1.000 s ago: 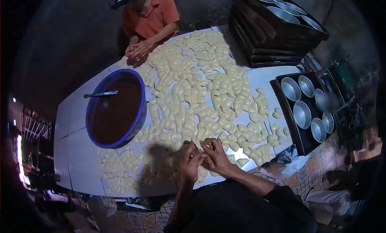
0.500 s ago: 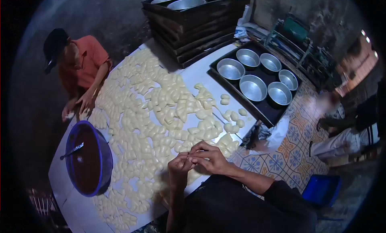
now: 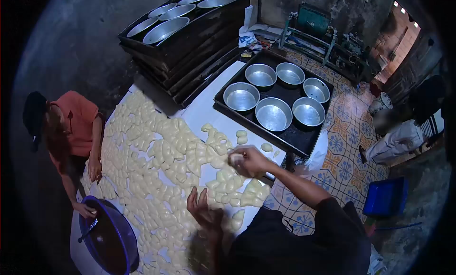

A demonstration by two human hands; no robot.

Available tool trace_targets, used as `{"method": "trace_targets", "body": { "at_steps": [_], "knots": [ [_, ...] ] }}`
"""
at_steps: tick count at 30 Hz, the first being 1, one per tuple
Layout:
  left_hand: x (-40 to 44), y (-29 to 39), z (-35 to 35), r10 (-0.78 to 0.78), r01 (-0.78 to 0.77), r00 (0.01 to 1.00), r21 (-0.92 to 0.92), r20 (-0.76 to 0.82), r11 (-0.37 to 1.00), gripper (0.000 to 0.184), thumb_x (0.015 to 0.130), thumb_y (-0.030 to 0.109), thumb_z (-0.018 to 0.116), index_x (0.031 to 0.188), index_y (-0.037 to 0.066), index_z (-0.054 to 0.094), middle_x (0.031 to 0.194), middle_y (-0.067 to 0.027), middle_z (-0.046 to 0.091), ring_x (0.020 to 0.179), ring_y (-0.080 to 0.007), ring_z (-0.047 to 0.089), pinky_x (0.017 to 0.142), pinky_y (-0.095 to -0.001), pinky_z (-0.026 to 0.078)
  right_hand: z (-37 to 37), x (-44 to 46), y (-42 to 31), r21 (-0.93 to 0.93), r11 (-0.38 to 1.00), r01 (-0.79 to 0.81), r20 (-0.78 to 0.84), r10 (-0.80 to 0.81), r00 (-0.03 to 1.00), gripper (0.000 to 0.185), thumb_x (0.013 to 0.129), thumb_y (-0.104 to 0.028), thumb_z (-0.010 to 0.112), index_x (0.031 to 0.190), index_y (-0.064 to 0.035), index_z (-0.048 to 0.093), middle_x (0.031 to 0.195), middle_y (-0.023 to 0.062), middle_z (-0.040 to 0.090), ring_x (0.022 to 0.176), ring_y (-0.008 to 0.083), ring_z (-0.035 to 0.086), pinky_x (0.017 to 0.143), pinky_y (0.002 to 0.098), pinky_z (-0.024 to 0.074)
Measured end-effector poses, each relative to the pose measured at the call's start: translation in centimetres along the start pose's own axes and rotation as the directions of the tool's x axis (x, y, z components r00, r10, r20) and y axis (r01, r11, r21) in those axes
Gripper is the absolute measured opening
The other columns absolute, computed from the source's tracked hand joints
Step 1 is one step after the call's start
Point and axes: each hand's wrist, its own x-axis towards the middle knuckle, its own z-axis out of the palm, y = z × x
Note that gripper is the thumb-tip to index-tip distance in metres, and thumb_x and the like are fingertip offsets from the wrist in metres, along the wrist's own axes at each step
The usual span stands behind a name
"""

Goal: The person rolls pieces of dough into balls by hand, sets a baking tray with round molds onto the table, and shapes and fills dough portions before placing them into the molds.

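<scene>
Many pale, glossy dough pieces (image 3: 166, 151) cover the white table, packed closely together. My right hand (image 3: 251, 162) reaches over the dough's right side, its fingers curled round a piece of dough (image 3: 236, 157) that shows only partly. My left hand (image 3: 205, 211) hovers over the near part of the dough, fingers apart and holding nothing. Beyond my right hand lie a pair of small dough pieces (image 3: 242, 137) and a single one (image 3: 267, 147), apart from the mass.
A black tray (image 3: 297, 144) with several round tins (image 3: 273, 114) sits at the table's right. Stacked trays (image 3: 175, 68) rise at the back. At left, a person in an orange shirt (image 3: 78, 125) has one hand at a blue basin (image 3: 88, 197). Another person (image 3: 396, 142) is at far right.
My hands were together, fingers pinched; now they are apart, the right reaching out to the dough. The view has shifted. The other person's hand has moved to the basin's rim.
</scene>
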Motion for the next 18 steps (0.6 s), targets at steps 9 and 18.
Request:
{"method": "trace_targets", "body": {
  "at_steps": [9,18],
  "knots": [
    [-0.9,0.9,-3.3,-0.45,0.459,0.888,-0.118,0.098,0.88,0.046,0.083,0.01,0.06,0.124,0.001,0.042,0.118,-0.0127,0.053,0.103,-0.0221,0.055,0.086,-0.0326,0.045,-4.5,8.4,7.2,-0.528,0.836,0.147,-0.061,-0.21,0.976,0.042,0.066,-0.001,0.06,0.107,0.0051,0.054,0.109,0.0194,0.054,0.1,0.0344,0.055,0.087,0.0381,0.045],
    [-2.1,-0.1,-2.9,-0.471,0.497,0.854,-0.078,0.219,0.864,0.033,0.085,0.004,0.057,0.116,-0.001,0.047,0.105,-0.0084,0.058,0.095,-0.016,0.057,0.089,-0.0307,0.043,-4.3,4.4,3.1,-0.601,0.795,0.081,0.042,-0.069,0.997,0.082,0.067,0.003,0.059,0.141,-0.0124,0.026,0.15,0.0164,0.012,0.136,0.0402,0.018,0.112,0.0415,0.0218]
  ]
}}
